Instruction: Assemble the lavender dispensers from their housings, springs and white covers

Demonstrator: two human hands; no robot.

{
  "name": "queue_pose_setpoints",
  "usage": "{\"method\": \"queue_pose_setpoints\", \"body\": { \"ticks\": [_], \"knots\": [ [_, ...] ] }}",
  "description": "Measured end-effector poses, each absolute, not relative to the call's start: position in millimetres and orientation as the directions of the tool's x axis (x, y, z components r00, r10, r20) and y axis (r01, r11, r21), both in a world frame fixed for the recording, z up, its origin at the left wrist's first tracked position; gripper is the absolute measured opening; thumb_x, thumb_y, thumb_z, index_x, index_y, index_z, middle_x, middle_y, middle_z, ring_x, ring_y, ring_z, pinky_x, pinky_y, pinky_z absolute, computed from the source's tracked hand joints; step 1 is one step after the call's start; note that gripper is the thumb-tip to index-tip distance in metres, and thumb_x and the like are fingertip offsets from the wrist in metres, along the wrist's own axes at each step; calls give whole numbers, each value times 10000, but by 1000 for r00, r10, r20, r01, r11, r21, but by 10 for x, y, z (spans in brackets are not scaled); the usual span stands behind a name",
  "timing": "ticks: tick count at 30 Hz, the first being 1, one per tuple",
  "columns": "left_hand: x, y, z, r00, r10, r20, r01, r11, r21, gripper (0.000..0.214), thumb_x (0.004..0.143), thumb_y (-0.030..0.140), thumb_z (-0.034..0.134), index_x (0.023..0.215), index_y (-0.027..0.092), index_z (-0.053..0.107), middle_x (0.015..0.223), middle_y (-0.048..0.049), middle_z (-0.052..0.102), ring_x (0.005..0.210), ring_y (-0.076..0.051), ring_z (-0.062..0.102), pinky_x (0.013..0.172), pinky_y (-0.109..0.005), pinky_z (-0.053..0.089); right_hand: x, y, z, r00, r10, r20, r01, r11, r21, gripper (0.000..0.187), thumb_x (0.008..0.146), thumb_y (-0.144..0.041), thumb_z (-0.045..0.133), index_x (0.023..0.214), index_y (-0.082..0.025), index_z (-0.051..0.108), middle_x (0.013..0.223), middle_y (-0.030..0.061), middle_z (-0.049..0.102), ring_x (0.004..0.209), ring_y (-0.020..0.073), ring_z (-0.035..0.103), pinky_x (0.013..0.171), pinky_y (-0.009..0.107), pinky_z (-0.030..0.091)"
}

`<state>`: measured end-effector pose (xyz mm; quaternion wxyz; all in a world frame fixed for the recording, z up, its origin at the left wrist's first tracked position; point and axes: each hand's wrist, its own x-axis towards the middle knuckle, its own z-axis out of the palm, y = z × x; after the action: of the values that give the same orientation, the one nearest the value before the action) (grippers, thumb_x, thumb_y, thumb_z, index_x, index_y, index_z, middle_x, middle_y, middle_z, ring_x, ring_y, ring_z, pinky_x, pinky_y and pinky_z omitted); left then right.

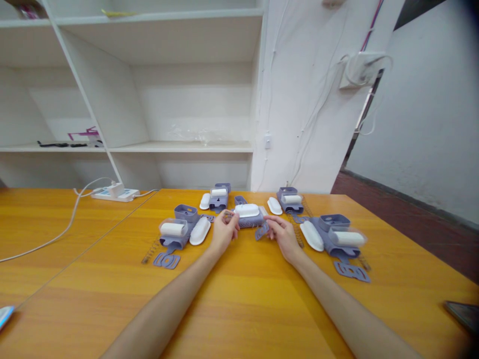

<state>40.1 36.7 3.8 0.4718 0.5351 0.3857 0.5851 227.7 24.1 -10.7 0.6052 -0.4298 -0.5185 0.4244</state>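
A grey-purple holder [251, 221] lies at the middle of the table, with a white oval cover [247, 211] on top. At its left end is my left hand [225, 231], its fingers bent together in a pinch. What they hold, if anything, I cannot make out. My right hand [283, 236] pinches a small flat grey-purple plate [262, 231] with cut-outs, tilted just in front of the holder's right end. Behind the holder stands a small grey-purple part [240, 200].
Similar part sets surround my hands: grey-purple housings [175, 242] [339, 244], white rolls [173, 229], white oval covers [200, 231] [312, 236], flat cut-out plates [352, 271] and springs [150, 250]. A power strip [115, 193] lies back left. Dark flat device [463, 315] at right edge.
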Motion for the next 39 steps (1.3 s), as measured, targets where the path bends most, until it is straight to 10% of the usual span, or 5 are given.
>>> {"method": "queue_pose_setpoints", "body": {
  "ticks": [6,18,24,29,39],
  "knots": [
    [226,525,36,136,991,-11,-528,82,845,239,706,309,643,781,150,481,662,-40,654,474,-83,574,459,-170,453,2242,171,0,-1,969,246,-70,246,-967,451,764,-464,573,1073,-135,575,602,-11,561,469,95,470,478,227,345],
    [461,267,126,505,863,-9,-371,226,901,359,706,448,653,879,147,560,629,6,610,399,-48,494,353,-146,330,2151,121,57,-98,964,248,9,250,-968,500,672,-436,671,1091,-178,586,603,-30,564,511,104,478,483,231,384],
    [574,270,95,438,899,24,40,-46,998,418,750,546,531,886,153,572,502,35,536,320,-45,359,345,-173,207,2148,79,120,-63,967,246,19,248,-969,310,703,-425,649,892,-183,689,589,-3,610,515,110,501,508,238,381],
    [539,398,207,79,897,435,496,-414,763,353,826,493,436,807,171,579,512,32,500,476,-100,462,466,-206,275,2192,168,11,92,975,204,-64,210,-976,279,693,-433,661,772,-166,678,561,3,606,483,100,494,485,226,359],
    [513,983,439,63,897,438,797,-310,519,390,827,516,409,938,197,605,1058,-129,578,1081,-265,481,891,-348,334,2194,187,-10,125,972,196,-69,206,-976,344,566,-399,742,820,-174,683,573,3,609,523,127,510,493,242,376]
  ]
}}
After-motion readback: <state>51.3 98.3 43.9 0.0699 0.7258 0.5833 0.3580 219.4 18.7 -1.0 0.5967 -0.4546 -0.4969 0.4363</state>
